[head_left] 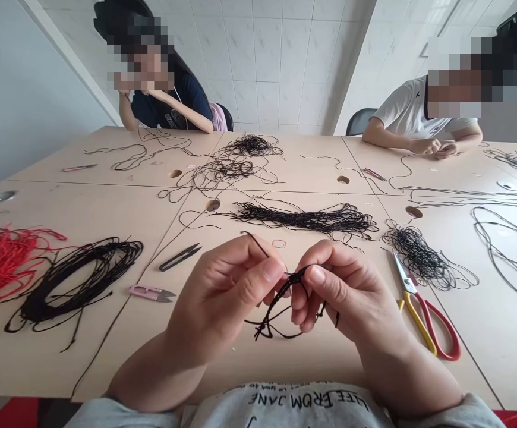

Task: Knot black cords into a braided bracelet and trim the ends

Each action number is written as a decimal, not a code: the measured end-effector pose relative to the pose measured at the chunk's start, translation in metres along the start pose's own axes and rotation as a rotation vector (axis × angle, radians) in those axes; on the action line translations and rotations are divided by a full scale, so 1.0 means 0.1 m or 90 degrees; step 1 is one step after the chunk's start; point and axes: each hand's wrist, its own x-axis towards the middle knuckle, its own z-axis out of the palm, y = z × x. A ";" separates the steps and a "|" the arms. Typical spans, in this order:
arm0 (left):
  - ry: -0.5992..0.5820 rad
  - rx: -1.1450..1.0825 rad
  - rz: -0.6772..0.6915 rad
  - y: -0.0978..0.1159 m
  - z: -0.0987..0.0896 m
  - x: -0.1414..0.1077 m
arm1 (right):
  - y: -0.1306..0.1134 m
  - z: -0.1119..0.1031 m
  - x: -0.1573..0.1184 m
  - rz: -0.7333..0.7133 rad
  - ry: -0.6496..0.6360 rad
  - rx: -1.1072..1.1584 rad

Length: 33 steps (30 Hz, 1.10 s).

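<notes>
Between my two hands, above the near part of the table, is a braided black cord point(280, 292) with loose strands hanging below it. My left hand point(236, 285) pinches a strand between thumb and forefinger, and its free end sticks up to the left. With thumb and fingers, my right hand point(336, 285) grips the knotted part of the same cord. A few ends dangle under the right fingers. Part of the cord is hidden behind the fingertips.
Scissors point(419, 309) with red and yellow handles lie right. Pink thread snips point(151, 292) and black snips point(180, 257) lie left, near a black cord coil point(40, 303) and red cords point(0, 261). Ahead stretches a black cord bundle point(303, 219). Two people sit across the table.
</notes>
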 end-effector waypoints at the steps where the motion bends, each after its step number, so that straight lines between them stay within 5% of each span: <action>1: -0.001 -0.020 -0.015 0.00 0.01 0.00 | 0.00 0.00 0.00 -0.004 0.003 0.003; 6: -0.052 -0.051 -0.082 0.00 0.02 -0.01 | -0.01 0.00 0.02 -0.024 -0.018 0.026; 11: 0.002 0.076 -0.031 0.00 0.00 -0.02 | 0.00 0.00 0.03 -0.024 0.004 -0.015; 18: -0.019 0.077 0.013 -0.01 0.00 -0.02 | 0.00 0.00 0.02 -0.044 0.014 -0.052; 33: 0.084 0.138 0.075 -0.08 0.04 -0.08 | -0.01 0.04 0.01 0.029 -0.012 -0.052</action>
